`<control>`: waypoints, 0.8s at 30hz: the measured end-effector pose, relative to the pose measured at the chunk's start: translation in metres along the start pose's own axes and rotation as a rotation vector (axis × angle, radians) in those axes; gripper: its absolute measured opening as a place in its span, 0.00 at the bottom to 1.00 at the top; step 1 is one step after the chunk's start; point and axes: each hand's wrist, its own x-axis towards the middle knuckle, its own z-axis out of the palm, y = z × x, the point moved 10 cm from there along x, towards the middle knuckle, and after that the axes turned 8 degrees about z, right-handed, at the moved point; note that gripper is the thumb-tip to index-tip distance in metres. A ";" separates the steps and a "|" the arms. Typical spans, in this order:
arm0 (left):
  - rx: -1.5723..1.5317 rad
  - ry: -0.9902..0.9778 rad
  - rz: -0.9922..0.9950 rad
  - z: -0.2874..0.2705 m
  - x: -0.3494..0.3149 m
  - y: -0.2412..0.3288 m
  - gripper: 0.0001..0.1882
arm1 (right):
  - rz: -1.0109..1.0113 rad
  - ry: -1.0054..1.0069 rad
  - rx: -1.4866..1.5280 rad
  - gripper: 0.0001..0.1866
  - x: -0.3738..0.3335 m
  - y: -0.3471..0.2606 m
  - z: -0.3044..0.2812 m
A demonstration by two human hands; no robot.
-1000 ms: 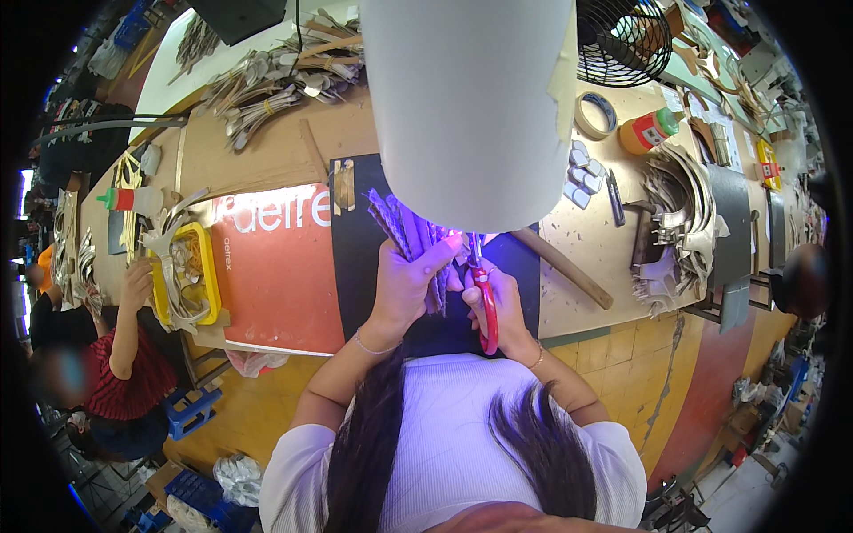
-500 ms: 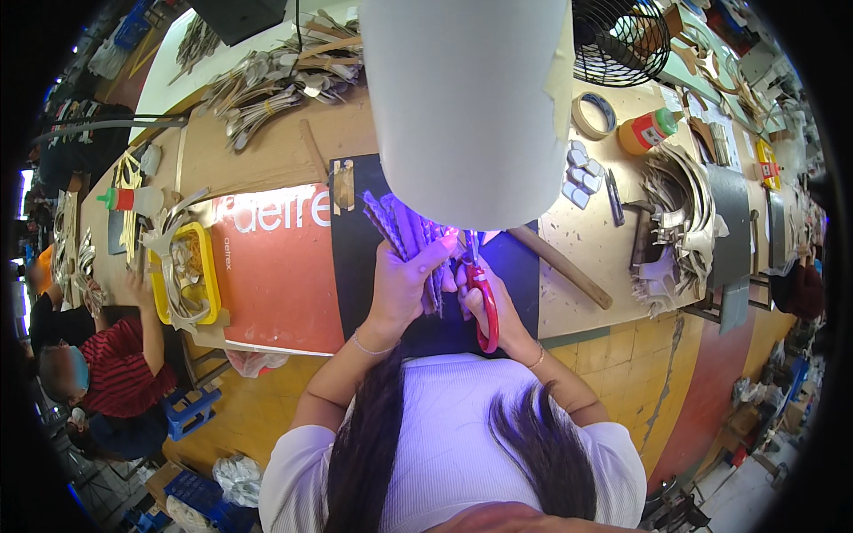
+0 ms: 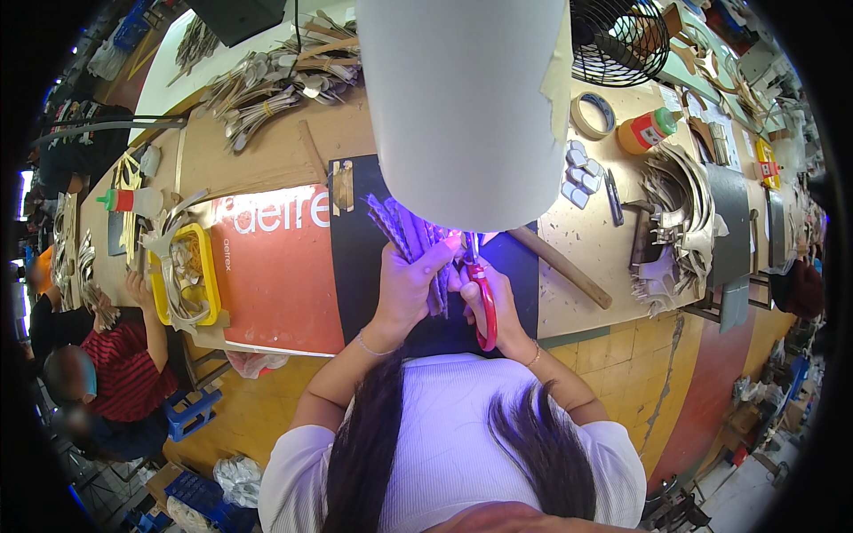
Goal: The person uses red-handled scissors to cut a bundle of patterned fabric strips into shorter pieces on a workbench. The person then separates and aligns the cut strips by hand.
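Note:
My left hand point(image 3: 402, 286) is closed around a bundle of thin textured strips point(image 3: 391, 222), whose upper ends fan out to the left. Purple light falls on them, and their material is hard to make out. My right hand point(image 3: 507, 313) grips a pair of red-handled scissors point(image 3: 485, 311) by the loops. The metal part points up and sits close to my left thumb. A big white cylinder point(image 3: 466, 115) hangs over the work and hides the upper part of the blades. Both hands are above a dark mat point(image 3: 351, 266).
A wooden-handled tool point(image 3: 564, 268) lies to the right, near stacked metal pieces point(image 3: 684, 213), pale tiles point(image 3: 580, 173), a tape roll point(image 3: 593, 115) and an orange bottle point(image 3: 647, 131). Leftward are a red sheet point(image 3: 275, 284), a yellow tray point(image 3: 213, 284) and a seated co-worker point(image 3: 129, 364). Bundled pieces point(image 3: 267, 93) lie behind.
My hands stay almost in place, with the scissors turned slightly more upright. The co-worker at the left has shifted and holds a bundle of pieces.

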 end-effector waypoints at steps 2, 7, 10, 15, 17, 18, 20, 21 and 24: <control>0.012 0.028 0.042 -0.003 0.002 0.002 0.04 | 0.127 -0.045 0.038 0.34 -0.002 0.013 0.001; 0.099 -0.017 -0.007 -0.015 0.008 0.011 0.05 | -0.033 -0.081 0.149 0.33 0.003 0.013 -0.005; 0.174 -0.060 0.030 -0.025 0.016 0.030 0.05 | -0.151 -0.093 0.089 0.34 0.000 0.011 -0.015; 0.353 -0.124 0.074 -0.033 0.039 0.044 0.07 | -0.057 -0.195 0.153 0.32 -0.005 0.025 -0.019; 0.435 -0.072 0.100 -0.042 0.060 0.048 0.10 | -0.013 -0.183 0.214 0.34 -0.005 0.030 -0.019; 0.473 -0.044 0.125 -0.046 0.072 0.052 0.10 | 0.016 -0.183 0.240 0.35 -0.005 0.033 -0.017; 0.590 -0.024 0.115 -0.051 0.102 0.055 0.09 | -0.001 -0.194 0.286 0.30 -0.006 0.031 -0.012; 0.657 -0.072 0.086 -0.048 0.118 0.054 0.09 | -0.004 -0.198 0.308 0.27 -0.006 0.029 -0.010; 0.835 -0.286 0.020 -0.026 0.146 0.048 0.08 | 0.033 -0.102 0.243 0.17 -0.004 0.023 -0.013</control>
